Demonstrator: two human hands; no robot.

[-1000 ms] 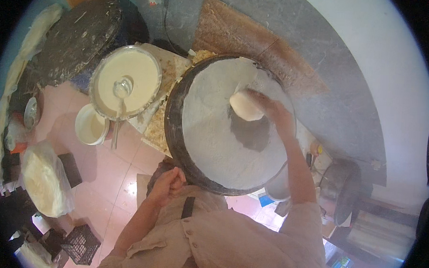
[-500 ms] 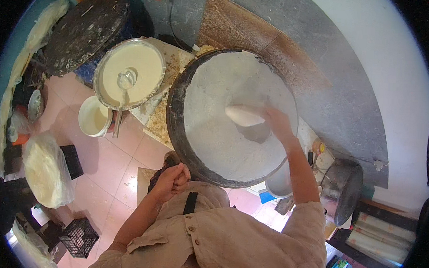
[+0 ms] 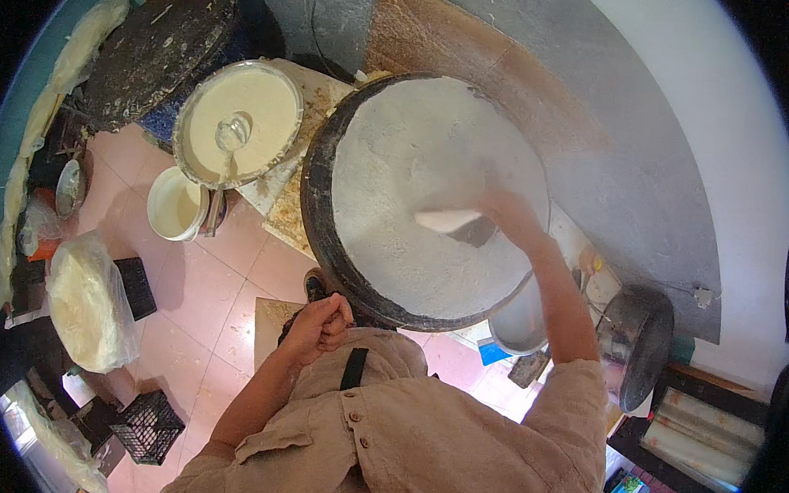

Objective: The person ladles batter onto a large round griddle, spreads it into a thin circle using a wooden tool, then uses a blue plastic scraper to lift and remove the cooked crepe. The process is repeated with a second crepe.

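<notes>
A large round griddle [image 3: 316, 207] with a dark rim is coated in a thin pale layer [image 3: 393, 264]. My right hand [image 3: 508, 212] is closed on a pale lump of dough [image 3: 440, 220], low over the middle, beside a small dark patch of bare griddle; steam or motion blurs its fingers. My left hand [image 3: 319, 323] is closed just outside the griddle's near-left edge, near my body; what it holds, if anything, is hidden. To the left of the griddle a pan of cream batter [image 3: 208, 143] has a metal ladle [image 3: 233, 133] resting in it.
A white bucket [image 3: 163, 200] stands below the batter pan. Behind are a black-topped drum [image 3: 146, 46] and a grey wall [image 3: 599, 88]. Lower left are a bagged pale stack [image 3: 84, 297] and black crate [image 3: 147, 428]; right, a steel bowl [image 3: 520, 324] and dark pot [image 3: 634, 348].
My right hand has moved the dough over the middle, and the dark uncoated patch has shrunk under the pale layer. Steam looks thicker. My left hand stays closed, shifted slightly upward in view.
</notes>
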